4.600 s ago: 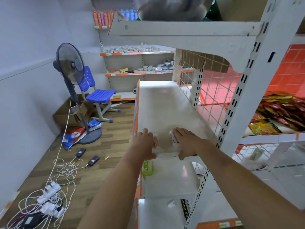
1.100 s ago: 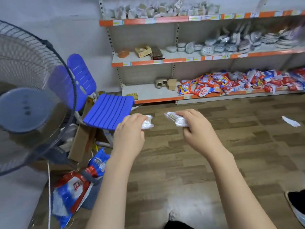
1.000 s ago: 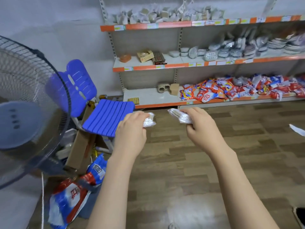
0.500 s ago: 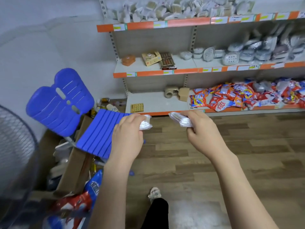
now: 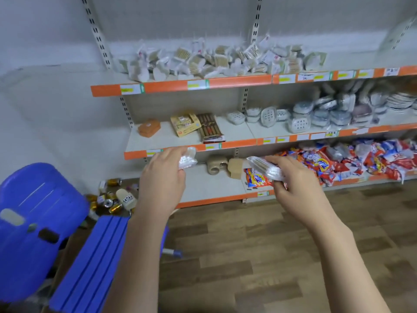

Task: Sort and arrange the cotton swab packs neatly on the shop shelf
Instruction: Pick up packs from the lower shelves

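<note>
Two clear cotton swab packs are held out before the shelf unit. One pack is gripped in the left hand, at ten o'clock from frame centre, the fingers clamped round its lower end. A second pack, at two o'clock, is pinched in the right hand, the fingers curled under it. The two packs are held apart, level with the lowest shelf. A jumbled heap of swab packs is seen on the top shelf, at twelve o'clock. Soap dishes are shown on the middle shelf, red and blue sachets at three o'clock, and a blue chair at eight o'clock.
</note>
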`<state>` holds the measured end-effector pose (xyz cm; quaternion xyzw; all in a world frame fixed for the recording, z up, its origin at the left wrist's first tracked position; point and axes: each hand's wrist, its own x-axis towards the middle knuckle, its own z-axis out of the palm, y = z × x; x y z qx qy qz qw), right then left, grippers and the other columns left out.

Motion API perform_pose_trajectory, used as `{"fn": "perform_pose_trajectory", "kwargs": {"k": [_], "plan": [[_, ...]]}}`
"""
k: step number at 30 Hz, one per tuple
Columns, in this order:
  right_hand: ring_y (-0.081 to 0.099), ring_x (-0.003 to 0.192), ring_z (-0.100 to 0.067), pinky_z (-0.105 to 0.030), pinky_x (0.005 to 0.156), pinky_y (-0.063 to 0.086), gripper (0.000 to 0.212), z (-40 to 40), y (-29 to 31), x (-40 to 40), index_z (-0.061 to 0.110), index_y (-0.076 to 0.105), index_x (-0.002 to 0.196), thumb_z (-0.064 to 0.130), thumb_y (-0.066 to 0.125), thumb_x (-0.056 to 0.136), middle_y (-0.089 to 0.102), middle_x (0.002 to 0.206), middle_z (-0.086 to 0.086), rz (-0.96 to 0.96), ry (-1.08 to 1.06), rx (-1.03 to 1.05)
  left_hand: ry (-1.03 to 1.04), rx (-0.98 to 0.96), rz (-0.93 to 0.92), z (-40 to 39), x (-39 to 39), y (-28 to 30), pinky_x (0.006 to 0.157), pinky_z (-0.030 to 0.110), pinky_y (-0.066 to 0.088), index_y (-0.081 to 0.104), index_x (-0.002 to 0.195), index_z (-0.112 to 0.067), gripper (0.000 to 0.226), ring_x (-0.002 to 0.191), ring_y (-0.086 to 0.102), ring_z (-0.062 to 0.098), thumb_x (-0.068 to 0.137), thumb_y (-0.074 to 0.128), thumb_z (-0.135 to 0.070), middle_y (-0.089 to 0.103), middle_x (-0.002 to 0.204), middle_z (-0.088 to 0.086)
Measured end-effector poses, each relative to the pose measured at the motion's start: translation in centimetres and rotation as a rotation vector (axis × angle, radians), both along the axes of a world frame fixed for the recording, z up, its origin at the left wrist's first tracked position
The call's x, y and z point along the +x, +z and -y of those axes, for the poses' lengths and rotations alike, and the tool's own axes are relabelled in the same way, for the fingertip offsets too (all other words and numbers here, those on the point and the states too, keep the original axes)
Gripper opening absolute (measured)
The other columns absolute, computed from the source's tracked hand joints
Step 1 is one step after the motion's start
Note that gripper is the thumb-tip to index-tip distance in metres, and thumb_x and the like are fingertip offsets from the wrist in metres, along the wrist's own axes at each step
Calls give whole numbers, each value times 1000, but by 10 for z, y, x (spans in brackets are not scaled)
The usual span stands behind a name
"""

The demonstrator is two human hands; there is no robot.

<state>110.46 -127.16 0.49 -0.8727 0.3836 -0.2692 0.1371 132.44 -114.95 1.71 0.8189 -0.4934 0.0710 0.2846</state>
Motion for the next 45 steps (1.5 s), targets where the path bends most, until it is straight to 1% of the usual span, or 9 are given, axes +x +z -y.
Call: {"fn": "perform_pose_trajectory", "kwargs": {"k": [3, 11, 18, 23, 27, 32, 37, 42, 45], "plan": [[55, 106, -27, -18, 82, 33, 51, 42, -1, 11, 9, 59, 119, -10, 53, 71, 61, 112, -7, 7, -21, 3, 3, 19, -29, 42, 10, -3, 84, 37, 43, 47, 127, -20, 47, 109, 51, 24, 83, 56, -4, 58, 120, 2], [53, 109, -26, -29, 85, 40, 51, 168, 6, 64, 10, 57, 122, -8, 50, 74, 60, 117, -6, 36, 61, -30, 22, 3, 20, 152, 35, 5, 83, 36, 43, 55, 121, -17, 40, 109, 50, 23, 84, 53, -1, 59, 119, 2], [52, 105, -25, -17, 78, 30, 52, 283, 21, 108, 11, 58, 121, -8, 49, 74, 60, 115, -7, 58, 146, -98, 73, -72, 59, 256, 55, 22, 85, 31, 39, 57, 119, -15, 42, 107, 50, 22, 80, 54, 2, 59, 118, 2], [53, 102, -27, -28, 80, 41, 54, 334, 9, 134, 12, 58, 122, -9, 49, 73, 60, 112, -8, 62, 216, -50, 111, -24, 43, 301, 76, 14, 90, 31, 40, 56, 121, -18, 42, 111, 49, 19, 83, 56, -1, 58, 121, -1], [53, 102, -23, -27, 78, 42, 55, 370, 7, 156, 14, 58, 120, -10, 49, 72, 61, 112, -5, 100, 243, -27, 139, -33, 19, 339, 100, 14, 87, 31, 41, 56, 121, -20, 41, 111, 49, 19, 84, 55, -2, 58, 120, -1], [56, 105, -27, -31, 85, 44, 52, 421, 12, 185, 8, 59, 120, -11, 50, 73, 61, 115, -8, 96, 217, -23, 66, -40, 18, 398, 136, 19, 95, 35, 39, 56, 121, -18, 41, 119, 45, 19, 84, 54, 0, 57, 123, -1], [54, 107, -27, -19, 79, 33, 53, 478, 29, 217, 8, 57, 123, -10, 51, 73, 60, 118, -8, 67, 110, -56, -13, -60, 42, 468, 181, 36, 94, 35, 39, 54, 124, -20, 40, 120, 45, 18, 87, 53, -3, 55, 126, -2], [53, 105, -26, -17, 73, 31, 55, 522, 51, 257, 10, 54, 126, -9, 52, 74, 59, 116, -7, 105, 74, -105, -93, -91, 90, 534, 229, 56, 95, 31, 36, 54, 123, -17, 39, 118, 45, 19, 86, 55, -5, 55, 125, 0], [53, 110, -27, -27, 81, 42, 56, 538, 52, 277, 11, 53, 127, -7, 52, 74, 58, 120, -8, 89, 68, -102, -148, -78, 117, 568, 250, 62, 100, 31, 33, 55, 123, -14, 40, 120, 43, 19, 84, 55, -2, 55, 126, 1]]}}
